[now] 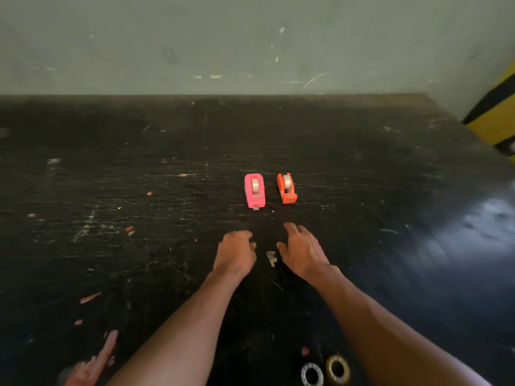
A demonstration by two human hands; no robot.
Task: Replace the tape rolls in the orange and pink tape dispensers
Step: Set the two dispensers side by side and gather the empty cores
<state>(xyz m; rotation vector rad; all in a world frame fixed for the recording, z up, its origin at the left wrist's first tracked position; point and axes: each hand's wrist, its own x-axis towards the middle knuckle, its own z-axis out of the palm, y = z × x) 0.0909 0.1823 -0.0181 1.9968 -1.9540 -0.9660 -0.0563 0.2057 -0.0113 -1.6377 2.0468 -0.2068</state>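
A pink tape dispenser (254, 191) and an orange tape dispenser (286, 188) stand side by side on the black worktable (139, 176), each with a pale tape roll seated in it. My left hand (235, 253) hovers just in front of the pink one with its fingers curled and nothing in it. To its right, my right hand (302, 250) is stretched toward the orange one, fingers apart and empty. Two loose tape rolls lie near the table's front edge: a whitish roll (312, 374) and a brownish roll (337, 369).
The table is scratched and flecked with paint and scraps. A small pale scrap (271, 258) lies between my hands. A grey wall (250, 43) runs along the back. A yellow-and-black striped post (496, 115) stands at the right rear corner.
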